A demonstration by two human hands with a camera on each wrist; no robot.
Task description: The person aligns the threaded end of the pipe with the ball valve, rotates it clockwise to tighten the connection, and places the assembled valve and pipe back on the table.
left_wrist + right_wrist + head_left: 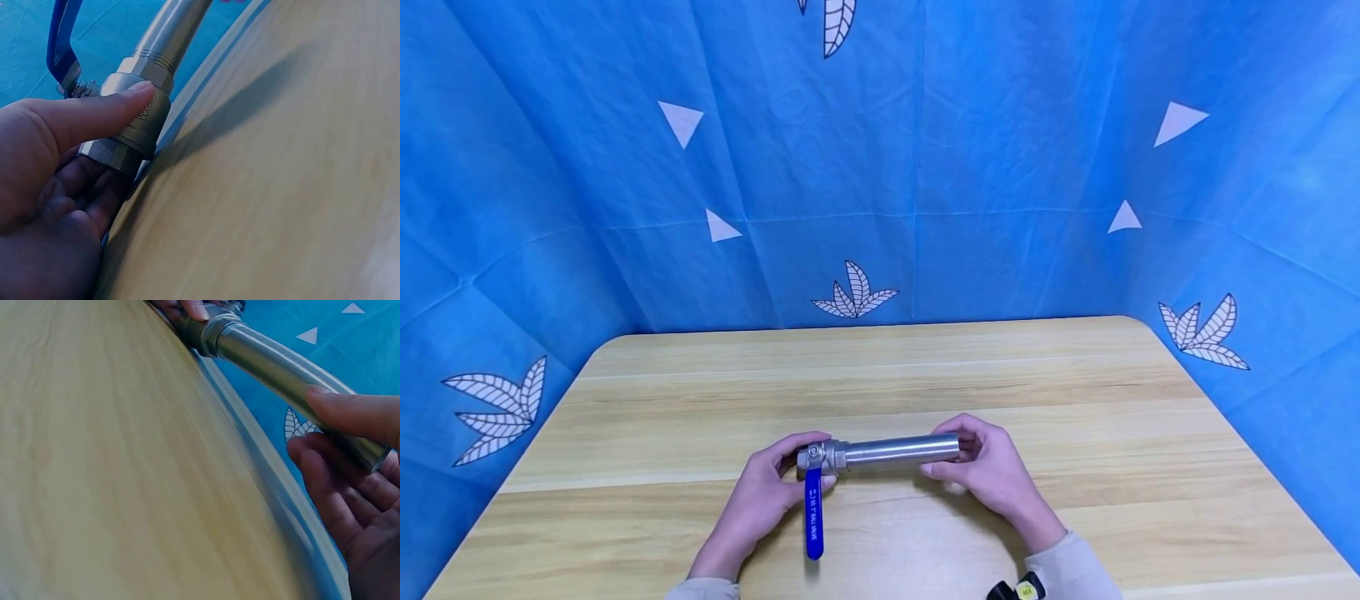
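Note:
A metal ball valve [829,457] with a long blue lever handle [814,517] is joined to a straight steel pipe [898,451]. My left hand [767,483] grips the valve body, and its thumb lies across the body in the left wrist view. Toward me points the blue lever, roughly square to the pipe. At the pipe's other end, my right hand [988,467] holds the tube between thumb and fingers. In the right wrist view the pipe's end [380,459] shows near the palm. Shadows on the wood suggest the piece is held just above the table.
The wooden table [880,375] has rounded far corners. Behind it and at both sides hangs a blue curtain [880,167] with white leaf and triangle prints. A black strap with a yellow label [1027,591] shows by the right sleeve.

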